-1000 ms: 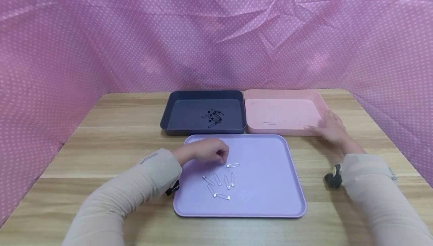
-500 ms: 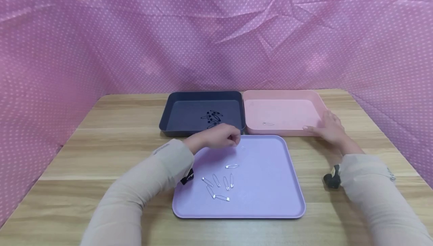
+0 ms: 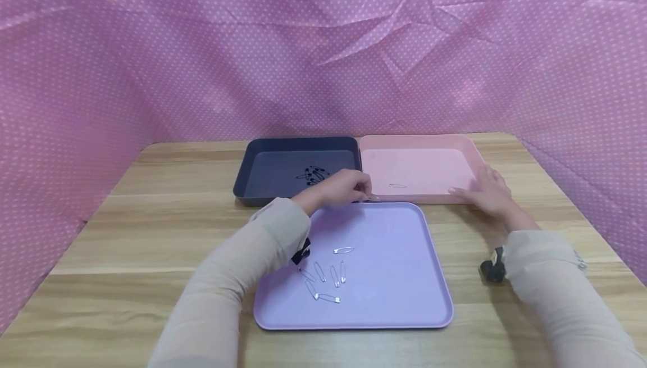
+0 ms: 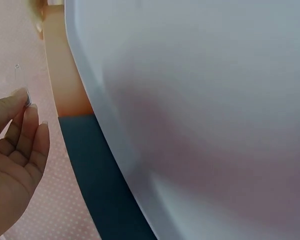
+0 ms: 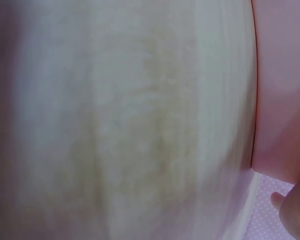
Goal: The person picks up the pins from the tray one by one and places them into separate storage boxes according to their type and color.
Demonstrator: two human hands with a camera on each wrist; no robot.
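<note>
My left hand [image 3: 340,189] is up at the far edge of the lavender tray [image 3: 394,278], right where the navy tray [image 3: 268,172] and the pink tray [image 3: 429,157] meet, and its fingertips are pinching a silver safety pin [image 3: 374,198] that pokes out toward the pink tray's near rim. On the left wrist view the thumb and forefinger are pressed together on the pin's head [image 4: 27,99], other fingers loosely curled. One silver pin [image 3: 397,186] lies inside the pink tray, just beyond the hand. My right hand [image 3: 484,191] rests with fingers spread and flat against the pink tray's near right corner. A cluster of silver pins [image 3: 326,275] sits on the lavender tray, black pins [image 3: 312,175] in the navy one, all on the wooden counter [image 3: 151,227].
</note>
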